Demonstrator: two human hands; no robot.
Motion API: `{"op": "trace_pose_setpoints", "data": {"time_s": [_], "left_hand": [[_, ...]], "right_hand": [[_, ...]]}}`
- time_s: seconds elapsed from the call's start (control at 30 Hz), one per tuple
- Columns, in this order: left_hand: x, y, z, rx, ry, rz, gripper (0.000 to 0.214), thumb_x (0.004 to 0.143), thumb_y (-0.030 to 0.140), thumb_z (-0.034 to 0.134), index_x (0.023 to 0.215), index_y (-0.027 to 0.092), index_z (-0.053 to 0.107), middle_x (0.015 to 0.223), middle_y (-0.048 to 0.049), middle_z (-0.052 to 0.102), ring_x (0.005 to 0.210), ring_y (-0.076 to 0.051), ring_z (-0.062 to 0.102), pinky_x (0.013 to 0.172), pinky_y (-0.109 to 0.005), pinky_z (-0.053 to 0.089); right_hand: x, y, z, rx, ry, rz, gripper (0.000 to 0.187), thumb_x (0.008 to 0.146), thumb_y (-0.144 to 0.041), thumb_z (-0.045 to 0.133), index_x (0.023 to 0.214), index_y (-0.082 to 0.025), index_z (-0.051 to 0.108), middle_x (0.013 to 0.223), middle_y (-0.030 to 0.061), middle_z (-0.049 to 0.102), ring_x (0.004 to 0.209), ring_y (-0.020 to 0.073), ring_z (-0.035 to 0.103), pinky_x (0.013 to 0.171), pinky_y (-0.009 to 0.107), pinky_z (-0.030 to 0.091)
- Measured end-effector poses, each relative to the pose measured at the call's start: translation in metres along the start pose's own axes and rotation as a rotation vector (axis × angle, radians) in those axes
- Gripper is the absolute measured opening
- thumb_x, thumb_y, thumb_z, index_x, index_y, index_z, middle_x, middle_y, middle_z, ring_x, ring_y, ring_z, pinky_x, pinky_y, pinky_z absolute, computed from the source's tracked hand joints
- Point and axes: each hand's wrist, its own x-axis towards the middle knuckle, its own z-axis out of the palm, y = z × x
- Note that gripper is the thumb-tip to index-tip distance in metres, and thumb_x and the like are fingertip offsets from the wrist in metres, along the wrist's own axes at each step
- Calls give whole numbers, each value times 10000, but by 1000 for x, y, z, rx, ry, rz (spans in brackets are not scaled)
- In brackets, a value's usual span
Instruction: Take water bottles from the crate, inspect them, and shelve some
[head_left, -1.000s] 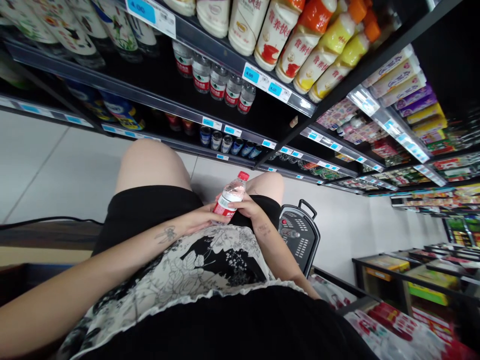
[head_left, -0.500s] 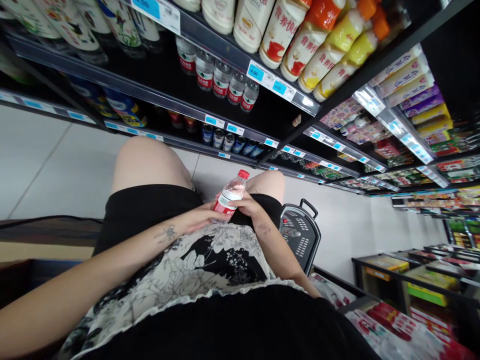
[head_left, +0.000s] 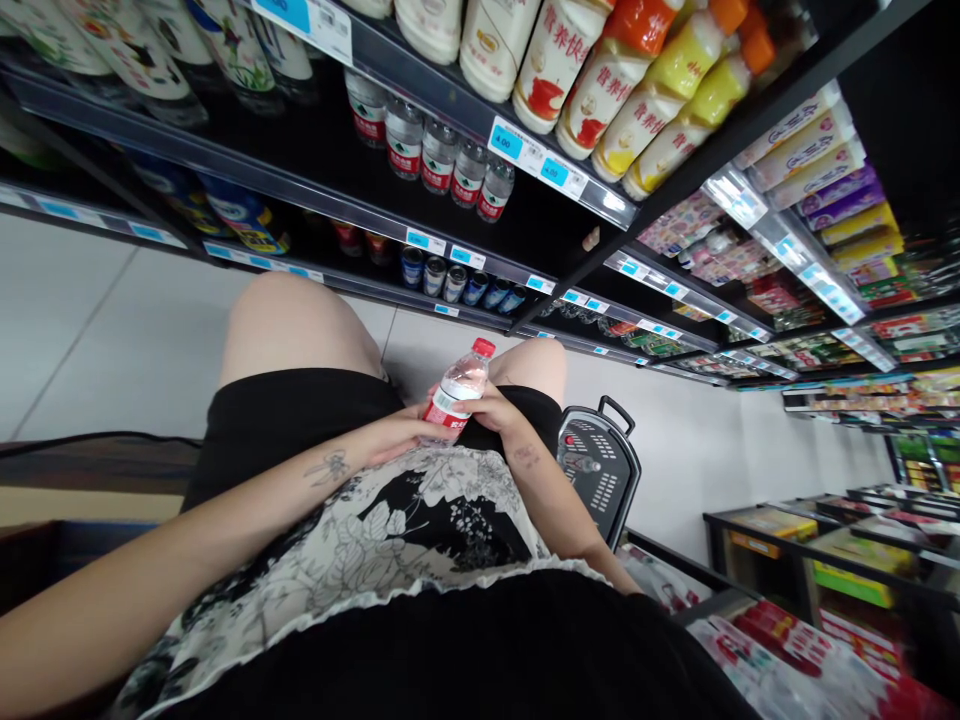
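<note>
A clear water bottle [head_left: 457, 388] with a red cap and a red-and-white label is held over my lap, tilted with its cap up and to the right. My left hand [head_left: 397, 434] grips it low on the left side. Around its right side, at the label, my right hand [head_left: 490, 408] has its fingers closed. Parts of both hands' fingers are hidden behind the bottle. Similar red-labelled water bottles [head_left: 437, 160] stand in a row on the shelf in front of me.
A black shopping basket [head_left: 628, 470] stands on the floor at my right, with a clear bottle [head_left: 583, 462] lying in it. Large white drink bottles [head_left: 499, 45] fill the upper shelf; small cans [head_left: 454, 283] line the bottom one. Boxed goods [head_left: 862, 565] are on a rack at right.
The view has shifted very slightly. Both hands stay on the water bottle, and nothing else has visibly moved.
</note>
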Motion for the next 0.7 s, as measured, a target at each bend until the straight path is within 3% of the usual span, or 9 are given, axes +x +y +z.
{"op": "trace_pose_setpoints", "data": {"time_s": [0.27, 0.7], "left_hand": [[0, -1, -1, -16, -3, -10, 553, 536, 236, 942, 1041, 198, 720, 1028, -66, 782, 1039, -273, 728, 1008, -400, 547], [1, -2, -2, -16, 4, 1, 543, 541, 232, 932, 1042, 203, 724, 1048, -72, 779, 1065, -279, 722, 1019, -400, 543]], "right_hand": [[-2, -2, 2, 5, -33, -38, 480, 590, -299, 917, 1015, -147, 754, 992, 40, 770, 919, 186, 708, 925, 289, 553], [-2, -6, 5, 11, 15, 7, 495, 529, -301, 931, 975, -157, 771, 965, 44, 778, 897, 203, 705, 926, 308, 555]]}}
